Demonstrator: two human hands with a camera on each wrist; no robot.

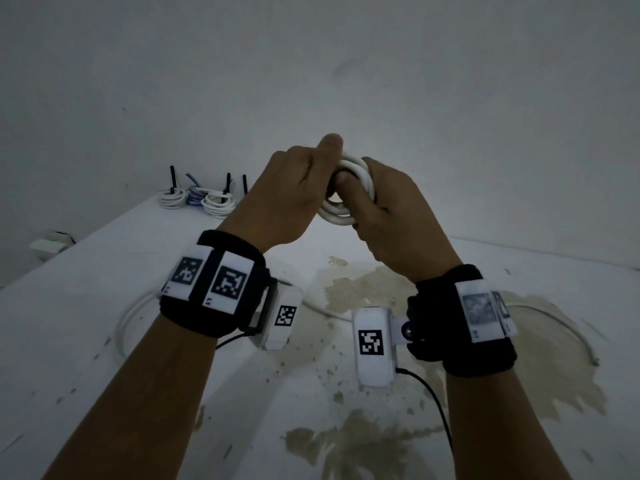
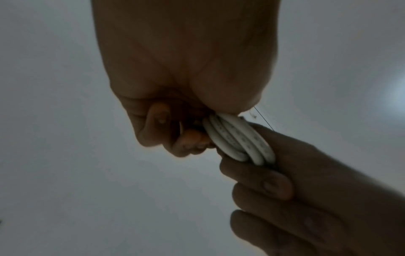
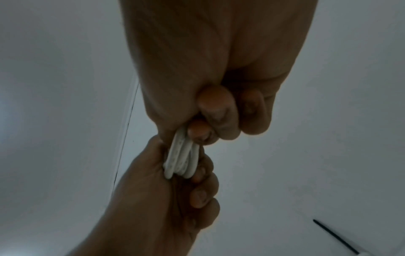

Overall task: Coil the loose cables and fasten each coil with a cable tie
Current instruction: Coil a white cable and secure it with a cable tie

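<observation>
A small coil of white cable (image 1: 341,199) is held up in the air between both hands, above the table. My left hand (image 1: 294,188) grips its left side with curled fingers, thumb raised on top. My right hand (image 1: 384,206) wraps round its right side. In the left wrist view the white coil (image 2: 238,138) shows several turns side by side, pinched by my left fingers (image 2: 190,140). In the right wrist view the same coil (image 3: 181,159) sits between the two fists. No cable tie shows on this coil.
Three finished coils (image 1: 195,199), two white and one blue, lie at the table's far left corner with black ties (image 1: 172,180) sticking up. Loose white cable (image 1: 131,320) curves on the stained white table (image 1: 346,393) beneath my wrists, and more cable (image 1: 568,337) lies at the right.
</observation>
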